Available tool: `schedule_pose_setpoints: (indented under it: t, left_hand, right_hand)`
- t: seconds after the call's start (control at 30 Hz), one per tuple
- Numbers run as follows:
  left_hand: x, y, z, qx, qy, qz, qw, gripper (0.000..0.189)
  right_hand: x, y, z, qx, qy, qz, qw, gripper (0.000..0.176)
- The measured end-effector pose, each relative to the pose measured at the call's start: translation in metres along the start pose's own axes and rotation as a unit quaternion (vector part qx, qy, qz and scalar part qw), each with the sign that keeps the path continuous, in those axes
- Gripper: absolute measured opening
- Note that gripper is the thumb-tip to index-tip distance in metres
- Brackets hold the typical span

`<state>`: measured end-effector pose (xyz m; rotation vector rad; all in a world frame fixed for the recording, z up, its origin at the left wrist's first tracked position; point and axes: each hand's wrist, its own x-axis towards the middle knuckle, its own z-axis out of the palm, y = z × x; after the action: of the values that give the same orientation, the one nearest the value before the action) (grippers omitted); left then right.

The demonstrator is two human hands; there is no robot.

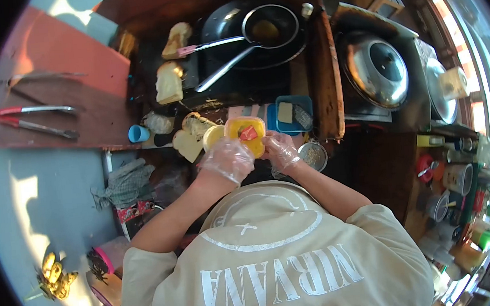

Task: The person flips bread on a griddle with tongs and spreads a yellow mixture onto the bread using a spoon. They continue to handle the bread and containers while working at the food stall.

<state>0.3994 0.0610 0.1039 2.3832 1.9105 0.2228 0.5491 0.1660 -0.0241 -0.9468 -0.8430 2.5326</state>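
Both my hands wear clear plastic gloves. Between them is a yellow square tub [245, 122], tilted toward me, with a reddish piece [248, 133] inside. My left hand [228, 159] is closed at the tub's near left side, its fingertips partly hidden. A round pale yellow lid-like piece [213, 137] sticks out beyond that hand. The fingers of my right hand [281, 151] pinch the tub's right edge. Just past my left hand, slices of bread [187, 145] lie on the counter, one with a shredded topping [196, 126].
A blue container [294, 113] stands beyond my right hand, with a metal strainer [313, 157] nearer me. Farther off, a long-handled pan [270, 26] rests over a wok [225, 23]. More bread [169, 84] lies left of it. A blue cup [138, 133] and red-handled tongs [37, 110] are leftward.
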Motion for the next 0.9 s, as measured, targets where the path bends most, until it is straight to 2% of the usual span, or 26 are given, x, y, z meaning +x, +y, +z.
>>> schedule_pose_setpoints:
  t: [0.03,0.07,0.1,0.13,0.17,0.27,0.33,0.4,0.43,0.5,0.53,0.6,0.73,0.8,0.83,0.9]
  left_hand:
    - [-0.006,-0.003,-0.015,-0.009,0.066,-0.019,0.998,0.015]
    - [-0.012,-0.007,-0.027,-0.009,0.071,-0.026,0.997,0.015]
    - [-0.019,-0.01,-0.039,0.057,0.028,-0.172,0.983,0.019]
    - [-0.025,-0.014,-0.049,0.12,-0.018,-0.314,0.942,0.024]
    - [-0.025,-0.023,-0.055,0.06,-0.154,-0.428,0.888,0.027]
    - [-0.053,-0.056,-0.043,-0.035,-0.109,-0.492,0.863,0.024]
    - [-0.064,-0.074,-0.044,-0.043,-0.096,-0.472,0.875,0.018]
    - [-0.078,-0.101,-0.038,0.009,0.007,-0.28,0.96,0.017]
    - [-0.087,-0.112,-0.039,0.008,0.01,-0.287,0.958,0.017]
    - [-0.101,-0.133,-0.041,0.006,0.071,-0.215,0.974,0.018]
    - [-0.107,-0.143,-0.042,0.004,0.074,-0.218,0.973,0.018]
    - [-0.12,-0.161,-0.044,-0.025,-0.026,-0.276,0.96,0.018]
    - [-0.152,-0.197,-0.009,-0.107,-0.008,-0.295,0.949,0.021]
    - [-0.158,-0.207,0.0,-0.298,0.091,-0.389,0.867,0.021]
    - [-0.158,-0.212,-0.002,-0.301,0.093,-0.385,0.868,0.021]
    - [-0.155,-0.221,-0.009,-0.492,0.064,-0.547,0.674,0.019]
  right_hand:
    - [0.002,0.002,0.006,0.003,0.0,0.003,1.0,0.048]
    - [0.006,0.003,0.012,0.007,0.002,0.005,1.0,0.047]
    - [0.012,0.006,0.017,0.001,0.0,0.007,1.0,0.047]
    - [0.019,0.01,0.023,-0.009,-0.006,-0.004,1.0,0.045]
    - [0.025,0.016,0.03,-0.019,-0.01,-0.013,1.0,0.044]
    - [0.042,0.021,0.062,-0.059,0.013,-0.002,0.998,0.042]
    - [0.057,0.029,0.079,-0.069,0.011,-0.005,0.998,0.041]
    - [0.07,0.035,0.096,-0.078,0.005,-0.005,0.997,0.041]
    - [0.076,0.037,0.105,-0.063,0.005,-0.012,0.998,0.042]
    - [0.09,0.04,0.121,-0.053,0.013,-0.018,0.998,0.043]
    - [0.099,0.042,0.129,-0.057,0.011,-0.017,0.998,0.043]
    - [0.111,0.047,0.144,-0.107,0.036,-0.015,0.993,0.044]
    - [0.129,0.052,0.181,-0.093,0.049,-0.058,0.993,0.039]
    - [0.139,0.053,0.196,-0.131,0.083,-0.081,0.985,0.037]
    - [0.144,0.054,0.2,-0.119,0.091,-0.085,0.985,0.038]
    - [0.153,0.056,0.209,-0.097,0.099,-0.096,0.986,0.04]
